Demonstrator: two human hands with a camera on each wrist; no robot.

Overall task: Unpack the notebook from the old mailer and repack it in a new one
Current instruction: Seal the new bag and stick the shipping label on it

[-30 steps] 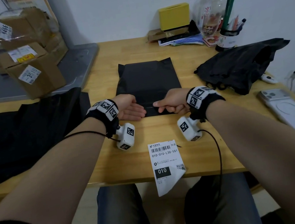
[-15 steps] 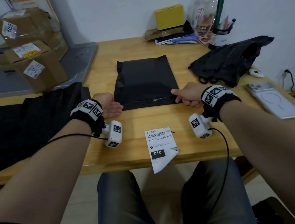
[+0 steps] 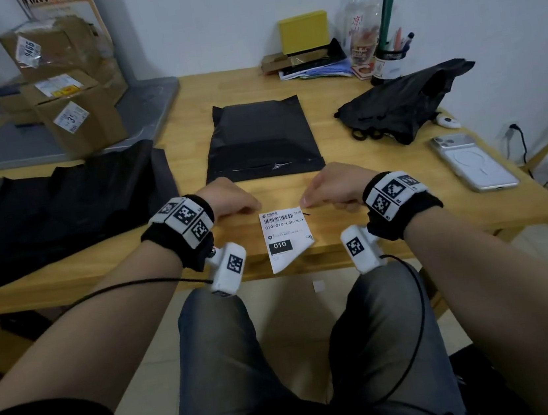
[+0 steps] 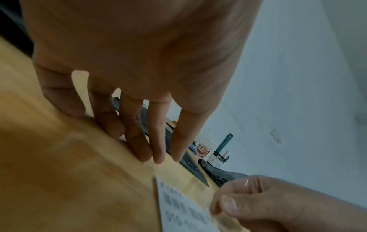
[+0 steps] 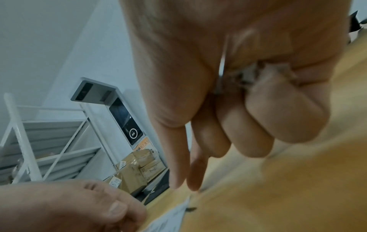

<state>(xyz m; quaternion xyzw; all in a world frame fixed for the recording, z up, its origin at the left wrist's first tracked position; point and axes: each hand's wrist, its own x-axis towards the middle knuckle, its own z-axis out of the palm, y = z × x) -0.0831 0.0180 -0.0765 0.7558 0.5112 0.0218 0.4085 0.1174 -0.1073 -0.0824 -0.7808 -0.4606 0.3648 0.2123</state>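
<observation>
Sealed black mailer lies flat mid-counter, notebook not visible. Shipping label overhangs the counter's near edge. Left hand at the label's top left corner, fingers straight, grip apart. Right hand at top right corner, fingers curled over a crumpled scrap. Old mailer near the right edge.

Light: dim, flat, cool indoor; source not in view.
Shadows: soft, faint under hands on counter.
Glare: small sheen on black mailer; white label brightest thing in head view.
Head view: sharp at centre; wide-angle bend + darkening twd 7 and 5 o'clock corners.
Wrist views: motion blur, noisy; counter smeared at 7–8 o'clock, near skin out of focus, label print unreadable.
</observation>
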